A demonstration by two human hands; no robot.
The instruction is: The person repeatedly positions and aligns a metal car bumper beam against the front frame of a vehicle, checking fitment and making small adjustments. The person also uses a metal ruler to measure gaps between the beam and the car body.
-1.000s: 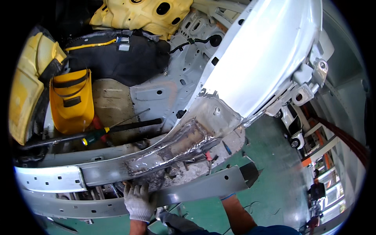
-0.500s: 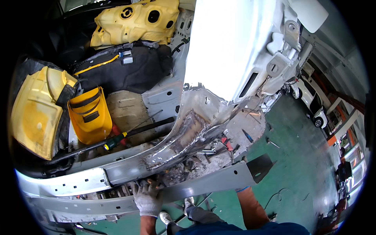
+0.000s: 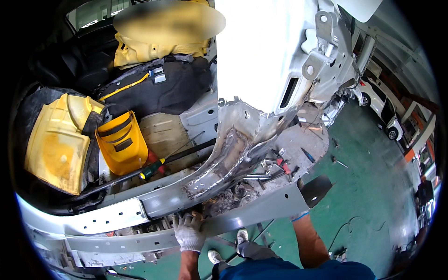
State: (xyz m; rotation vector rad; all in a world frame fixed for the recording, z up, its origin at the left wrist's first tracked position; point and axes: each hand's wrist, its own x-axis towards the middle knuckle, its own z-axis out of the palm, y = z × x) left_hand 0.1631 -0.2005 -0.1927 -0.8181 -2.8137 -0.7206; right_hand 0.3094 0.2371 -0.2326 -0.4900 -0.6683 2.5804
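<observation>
My left hand point(image 3: 189, 233), in a pale knitted work glove, hooks its fingers over the upper edge of a long grey sheet-metal sill panel point(image 3: 259, 210). At the panel's right end is my right hand point(image 3: 300, 216); its glove cuff shows below, and what looks like a fingertip shows at the top edge. The rest of that hand is hidden behind the panel. The panel lies lengthwise along the car body's sill point(image 3: 163, 198), below its welded, scraped corner point(image 3: 224, 158). A gap with dirt and debris shows between panel and body at the middle.
A yellow face shield point(image 3: 122, 144), a green-and-yellow-handled screwdriver point(image 3: 153, 170) and a black bar point(image 3: 189, 151) lie inside the car body. Red-handled pliers point(image 3: 283, 164) and other tools rest on a dirty ledge point(image 3: 305, 144). A cable point(image 3: 350, 226) lies on the green floor.
The view has shifted, so the scene sits lower and further right. Both hands keep their places on the panel, which shows no clear movement against the car body.
</observation>
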